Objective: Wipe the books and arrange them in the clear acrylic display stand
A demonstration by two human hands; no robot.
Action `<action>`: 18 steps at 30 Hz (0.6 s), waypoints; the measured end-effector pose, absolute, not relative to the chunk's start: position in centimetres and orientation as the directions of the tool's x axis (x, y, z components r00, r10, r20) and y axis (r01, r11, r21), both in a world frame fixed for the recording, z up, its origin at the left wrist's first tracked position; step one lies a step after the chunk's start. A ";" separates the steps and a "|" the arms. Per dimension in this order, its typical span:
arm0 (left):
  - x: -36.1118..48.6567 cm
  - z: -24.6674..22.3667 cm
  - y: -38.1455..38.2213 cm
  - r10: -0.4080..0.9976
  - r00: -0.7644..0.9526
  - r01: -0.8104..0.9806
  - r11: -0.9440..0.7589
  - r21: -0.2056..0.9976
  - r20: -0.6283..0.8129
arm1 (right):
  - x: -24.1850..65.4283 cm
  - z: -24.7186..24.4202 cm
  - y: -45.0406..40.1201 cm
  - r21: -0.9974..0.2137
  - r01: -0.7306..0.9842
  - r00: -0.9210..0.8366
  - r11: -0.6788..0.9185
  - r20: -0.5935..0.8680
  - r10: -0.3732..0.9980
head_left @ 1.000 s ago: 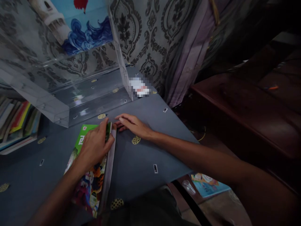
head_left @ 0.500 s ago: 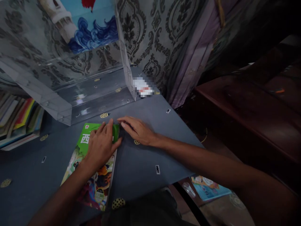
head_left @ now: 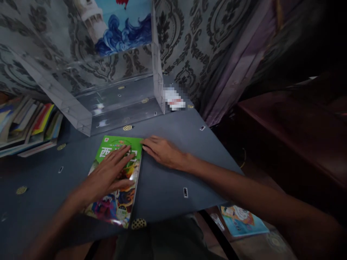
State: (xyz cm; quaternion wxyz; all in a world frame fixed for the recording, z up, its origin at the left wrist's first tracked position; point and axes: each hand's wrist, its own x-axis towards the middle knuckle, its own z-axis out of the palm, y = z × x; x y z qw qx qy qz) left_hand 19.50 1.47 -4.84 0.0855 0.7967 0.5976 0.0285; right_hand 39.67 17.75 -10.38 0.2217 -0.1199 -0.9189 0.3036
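A closed paperback book [head_left: 126,198] with a green top and colourful cartoon figures lies flat on the grey tablecloth [head_left: 168,187], near the front edge. My left hand [head_left: 111,171] rests across the cover, fingers stretched out and covering part of the large white title characters. At the book's upper right corner is my right hand [head_left: 165,153], its fingers and thumb drawn together on the corner. Its forearm crosses the table from the right.
A clear acrylic stand [head_left: 84,124] stands at the back of the table. Several stacked books [head_left: 32,126] lie at the left, and a blurred white item [head_left: 175,101] lies by the back right corner. Below the right edge, a blue booklet [head_left: 244,224] lies near a dark red piece of furniture [head_left: 292,133].
My left hand has slid down and left across the cover, uncovering the green upper right part. My right hand has come up to the book's corner. The camera view has shifted slightly.
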 end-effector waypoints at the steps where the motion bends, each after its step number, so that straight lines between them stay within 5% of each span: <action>1: 19.1 -4.7 0.2 0.944 0.323 0.934 -0.306 0.185 -0.069 | 39.5 -10.6 17.7 -0.598 0.088 -0.881 0.797 0.327 0.343; 7: 19.7 -5.4 -5.5 0.928 0.353 0.931 -0.335 0.143 -0.124 | 37.2 -11.4 18.3 -0.562 0.059 -0.909 0.825 0.311 0.277; 18: 26.7 -8.2 -6.1 0.988 0.117 0.993 -0.114 -0.039 0.099 | 34.2 -12.1 19.0 -0.538 0.020 -0.925 0.843 0.310 0.220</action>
